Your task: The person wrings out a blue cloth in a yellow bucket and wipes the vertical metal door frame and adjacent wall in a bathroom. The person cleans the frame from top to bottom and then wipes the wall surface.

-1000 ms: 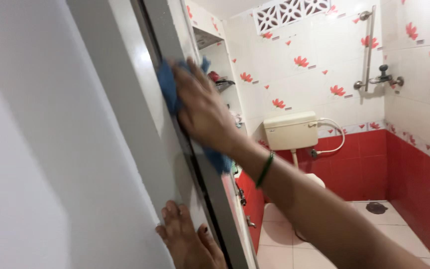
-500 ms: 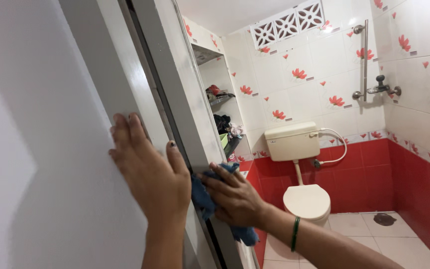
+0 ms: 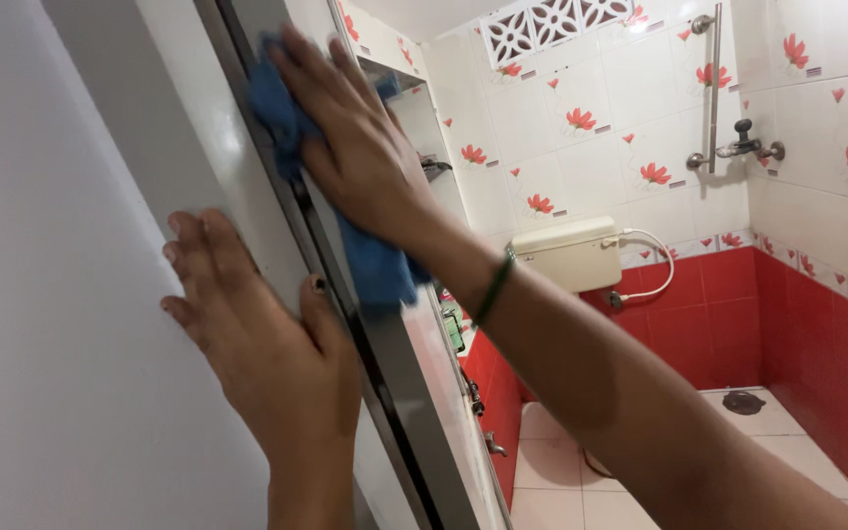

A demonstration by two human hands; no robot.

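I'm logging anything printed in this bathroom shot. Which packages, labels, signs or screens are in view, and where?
No signs or screens show.
Green container: low on the shelf side behind the door frame, small, mostly hidden; kind unclear.
Cistern: cream box on the back wall; a small dark mark at its left, too small to tell.

a home bathroom: toilet cistern (image 3: 566,254), red and flowered wall tiles (image 3: 591,108), shower tap (image 3: 743,147).

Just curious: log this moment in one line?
right hand: presses blue cloth on door frame | left hand: flat on frame
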